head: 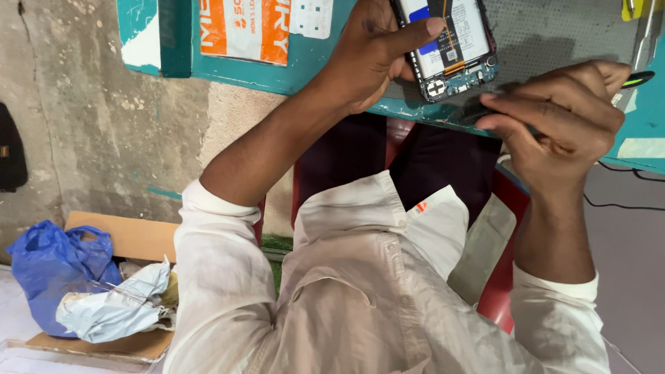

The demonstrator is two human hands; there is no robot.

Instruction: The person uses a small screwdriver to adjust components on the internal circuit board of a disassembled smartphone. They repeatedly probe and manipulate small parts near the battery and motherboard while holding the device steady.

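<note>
Head view looks steeply down past a creased off-white shirt [360, 298] to both hands at the near edge of a teal workbench [312, 73]. Left hand [370, 59] wraps around an opened phone [454, 45], thumb laid across its upper face and fingers curled beneath, holding it just above the bench edge. Its back cover is off: a flat pale battery with a blue patch fills most of the dark frame, and a narrow green-blue circuit board studded with small metal parts runs across the lower end. Its long axis tilts from upper left to lower right, the board end pointing toward the right hand. Right hand [564, 121], just beside and below that end, is pinched shut, thumb and fingertips gripping a slim dark tool [641, 78] whose black and yellow-green handle sticks out past the knuckles; the working tip is blurred near the phone's corner, and I cannot tell whether it touches. Far left of the left forearm, on the floor, a crumpled blue plastic bag [52, 266] and pale wrapping lie on flat brown cardboard [128, 235].
</note>
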